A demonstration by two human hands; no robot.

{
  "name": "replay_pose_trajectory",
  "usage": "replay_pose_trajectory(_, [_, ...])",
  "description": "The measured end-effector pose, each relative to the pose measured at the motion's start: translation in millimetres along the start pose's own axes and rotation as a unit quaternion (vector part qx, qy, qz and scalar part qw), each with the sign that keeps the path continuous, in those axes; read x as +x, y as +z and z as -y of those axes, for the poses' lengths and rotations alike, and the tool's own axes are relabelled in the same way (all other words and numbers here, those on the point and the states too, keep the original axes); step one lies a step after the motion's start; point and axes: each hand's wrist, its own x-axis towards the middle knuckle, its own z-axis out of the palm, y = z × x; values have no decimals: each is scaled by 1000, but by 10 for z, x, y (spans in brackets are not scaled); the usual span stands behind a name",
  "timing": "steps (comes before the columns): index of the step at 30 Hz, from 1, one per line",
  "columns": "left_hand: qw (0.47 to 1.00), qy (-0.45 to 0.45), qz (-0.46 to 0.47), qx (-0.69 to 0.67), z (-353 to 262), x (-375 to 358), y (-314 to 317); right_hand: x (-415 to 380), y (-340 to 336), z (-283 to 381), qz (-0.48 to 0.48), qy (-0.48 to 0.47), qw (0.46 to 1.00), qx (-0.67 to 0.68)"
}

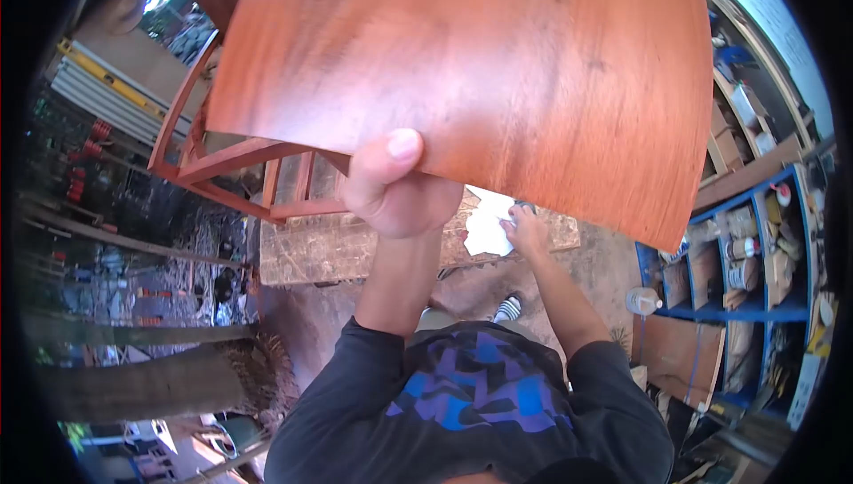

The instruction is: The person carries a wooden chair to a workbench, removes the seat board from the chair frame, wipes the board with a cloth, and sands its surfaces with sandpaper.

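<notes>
A large, smooth reddish-brown wooden panel (pixel 480 66) fills the upper middle of the view. My left hand (pixel 400 184) grips its lower edge, thumb on the upper face and fingers underneath. Lower and to the right, my right hand (pixel 526 228) is at a white cloth or paper (pixel 489 224) on the worktable, with fingers bent around something dark that is too small to make out. Part of the white piece is hidden beneath the panel.
A reddish wooden frame (pixel 240 164) stands at the left on the worn wooden worktable (pixel 311 248). Blue shelving (pixel 718 313) with jars and parts is at the right, with a plastic container (pixel 643 301) beside it. A yellow level (pixel 111 78) lies at the upper left.
</notes>
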Motion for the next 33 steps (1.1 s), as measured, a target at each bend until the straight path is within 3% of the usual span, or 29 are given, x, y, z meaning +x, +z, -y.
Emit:
replay_pose_trajectory(2, [999,-11,-32,27,149,-42,45,53,275,-165,-76,-74,994,3])
replay_pose_trajectory(5, [997,-56,-50,18,343,-79,-82,267,684,-560,-58,6,955,292])
replay_pose_trajectory(6, [995,-75,-64,13,408,-115,-139,264,648,-711,19,72,921,382])
replay_pose_trajectory(8, [987,-120,-102,-16,537,-145,-326,113,156,-783,168,204,799,539])
replay_pose_trajectory(9, [982,-143,-122,-33,604,-195,-442,-86,-206,-686,187,209,739,613])
replay_pose_trajectory(11, [972,-188,-134,-33,761,-338,-747,-294,-53,-1148,122,205,667,706])
replay_pose_trajectory(13, [965,-221,-96,-108,1023,-513,-1298,-641,-547,-1236,144,253,608,739])
replay_pose_trajectory(15, [944,-243,-203,-96,1121,-673,-1253,-851,-724,-1539,217,117,476,844])
replay_pose_trajectory(17, [924,-259,-269,-85,1209,-783,-1205,-866,-1021,-1612,266,55,723,636])
replay_pose_trajectory(18, [919,-265,-283,-76,1229,-823,-1182,-817,-1208,-1623,242,49,925,289])
replay_pose_trajectory(20, [911,-272,-305,-57,1296,-845,-1127,-665,-1002,-1756,131,103,972,168])
replay_pose_trajectory(21, [909,-274,-309,-60,1353,-852,-1147,-521,-358,-1979,74,170,885,427])
replay_pose_trajectory(23, [905,-274,-320,-64,1483,-914,-1225,-231,-42,-2117,74,121,844,517])
replay_pose_trajectory(25, [905,-252,-338,-55,1612,-943,-1178,120,-166,-1564,75,-13,947,311])
replay_pose_trajectory(26, [904,-243,-348,-50,1658,-961,-1146,159,-247,-1083,23,-34,964,261])
replay_pose_trajectory(28, [912,-221,-341,-43,1720,-957,-1082,343,44,-975,49,-7,961,271])
replay_pose_trajectory(31, [919,-197,-341,-20,1782,-1013,-1038,328,72,-688,-28,-33,988,148])
replay_pose_trajectory(33, [919,-197,-340,-21,1809,-1030,-1070,413,84,-661,-19,-40,992,122])
